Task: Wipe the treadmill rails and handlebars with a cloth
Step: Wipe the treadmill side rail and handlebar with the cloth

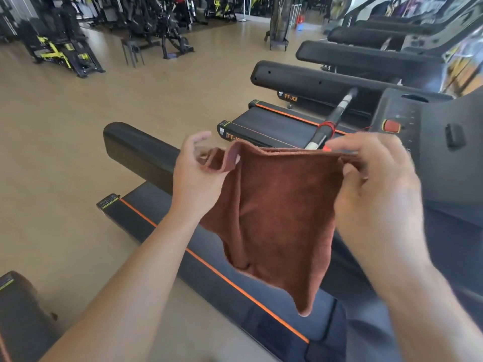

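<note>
Prep step, by the look of it: the cloth (274, 218) is being spread or refolded, not yet put to any surface.

Cloth: rust-brown terry, held up in the air above the near treadmill's deck (209, 259), hanging from its top edge to a loose point at the bottom. It touches no rail.

Right hand (376, 184): grip clamped on the cloth's top right corner, thumb and fingers pinching the hem.

Left hand (198, 176): at the cloth's top left corner, which folds over against the palm and thumb. Fingers look spread and relaxed. I cannot tell whether this corner is actually pinched or only draped there.

Landmark, near treadmill:
- its black padded side rail (138, 152) runs just left of and behind the cloth, apart from it
- its console (423, 131) with a red stop button (391, 125) sits to the right of the cloth
- a black handlebar (332, 121) with a red collar slants up behind the cloth's top edge

More treadmills line up beyond this one.

Judgement: wiping has not started here. Next move calls for gathering the cloth into a pad in one hand, then laying it flat on the side rail, the nearest target, and running along its length.
</note>
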### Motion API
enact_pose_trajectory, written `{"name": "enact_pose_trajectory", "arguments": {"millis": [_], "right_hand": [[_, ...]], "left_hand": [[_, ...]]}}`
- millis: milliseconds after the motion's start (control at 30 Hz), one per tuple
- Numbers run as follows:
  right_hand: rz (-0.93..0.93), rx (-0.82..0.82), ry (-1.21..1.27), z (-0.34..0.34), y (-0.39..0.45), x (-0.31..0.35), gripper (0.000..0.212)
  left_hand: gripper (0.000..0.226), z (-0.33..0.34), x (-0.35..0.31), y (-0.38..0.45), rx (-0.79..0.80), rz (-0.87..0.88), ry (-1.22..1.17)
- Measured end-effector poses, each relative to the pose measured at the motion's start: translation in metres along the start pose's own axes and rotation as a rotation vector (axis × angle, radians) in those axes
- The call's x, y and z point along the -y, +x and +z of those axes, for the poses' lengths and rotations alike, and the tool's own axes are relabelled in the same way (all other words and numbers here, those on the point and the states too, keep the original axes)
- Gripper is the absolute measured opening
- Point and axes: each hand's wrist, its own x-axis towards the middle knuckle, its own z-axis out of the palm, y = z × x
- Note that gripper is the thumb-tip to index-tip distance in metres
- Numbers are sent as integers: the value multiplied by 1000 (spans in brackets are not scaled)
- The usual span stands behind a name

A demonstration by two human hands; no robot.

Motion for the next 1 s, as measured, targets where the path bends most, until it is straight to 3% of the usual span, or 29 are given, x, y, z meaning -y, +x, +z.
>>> {"name": "enact_pose_trajectory", "arguments": {"millis": [67, 133, 233, 500, 667, 1000], "right_hand": [[-170, 18, -267, 18, -18, -7, 50], [-246, 278, -467, 40, -40, -15, 55], [-243, 555, -676, 70, -57, -19, 93], [-367, 542, -729, 149, -31, 23, 71], [-351, 534, -714, 239, -3, 74, 69], [-250, 570, -651, 422, 59, 179, 72]], "left_hand": [[86, 2, 9, 9, -9, 78, 323], [82, 1, 17, 13, -23, 180, 521], [67, -3, 29, 18, -81, 258, 580], [45, -35, 65, 74, -99, 310, 704], [53, -95, 100, 143, -112, 311, 738], [59, -207, 168, 297, 8, 79, 599]]}}
